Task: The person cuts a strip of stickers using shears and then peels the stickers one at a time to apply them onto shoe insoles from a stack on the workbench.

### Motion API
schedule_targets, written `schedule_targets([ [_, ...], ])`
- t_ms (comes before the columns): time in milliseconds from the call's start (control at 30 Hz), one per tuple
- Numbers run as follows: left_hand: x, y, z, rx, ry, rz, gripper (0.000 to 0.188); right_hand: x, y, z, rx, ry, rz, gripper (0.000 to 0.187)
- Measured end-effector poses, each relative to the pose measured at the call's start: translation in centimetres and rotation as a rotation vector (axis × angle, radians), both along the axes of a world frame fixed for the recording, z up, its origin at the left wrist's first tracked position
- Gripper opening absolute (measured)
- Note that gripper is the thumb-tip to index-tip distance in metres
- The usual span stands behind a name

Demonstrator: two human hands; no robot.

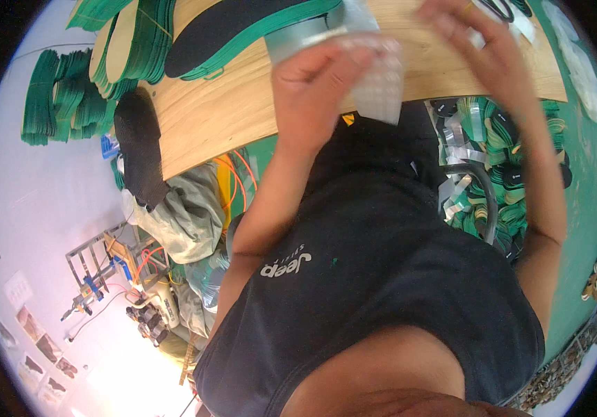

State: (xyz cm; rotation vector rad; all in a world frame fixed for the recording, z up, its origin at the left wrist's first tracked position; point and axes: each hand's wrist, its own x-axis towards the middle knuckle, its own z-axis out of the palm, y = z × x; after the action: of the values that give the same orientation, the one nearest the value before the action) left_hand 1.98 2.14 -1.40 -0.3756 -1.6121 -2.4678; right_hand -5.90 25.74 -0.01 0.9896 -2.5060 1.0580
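Currently left hand [318,83] curled, pinching translucent sheet [382,99]; right hand [482,42] outstretched, blurred, grip unclear.

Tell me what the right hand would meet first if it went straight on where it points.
The right hand is blurred, but it seems to point toward the picture's upper left; that way looks free over the table up to the top edge, though its height is unclear.

Strong white light [128,379] washes the near end of a pale wall [41,201] at left, where small pictures [29,323] hang in a loose cluster. A light-wood table [208,118] stands at the far side over a green floor [583,167] that stretches to the right.
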Motion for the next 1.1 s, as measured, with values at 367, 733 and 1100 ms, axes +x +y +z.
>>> schedule_targets([
  [367,-1.0,-3.2,-1.7,0.173,-0.34,0.078,0.016,5.3,-10.4,-1.7,-0.662,-0.71,0.209,0.023],
  [733,-9.4,-14.1,5.2,-0.931,-0.06,0.249,0.044,1.3,-10.9,-1.9,-0.815,-1.081,-0.056,0.026],
  [1100,-11.5,-13.2,3.8,-1.292,0.099,-0.017,0.064,-1.8,-12.9,-1.5,-0.804,-1.304,-0.03,0.024],
])
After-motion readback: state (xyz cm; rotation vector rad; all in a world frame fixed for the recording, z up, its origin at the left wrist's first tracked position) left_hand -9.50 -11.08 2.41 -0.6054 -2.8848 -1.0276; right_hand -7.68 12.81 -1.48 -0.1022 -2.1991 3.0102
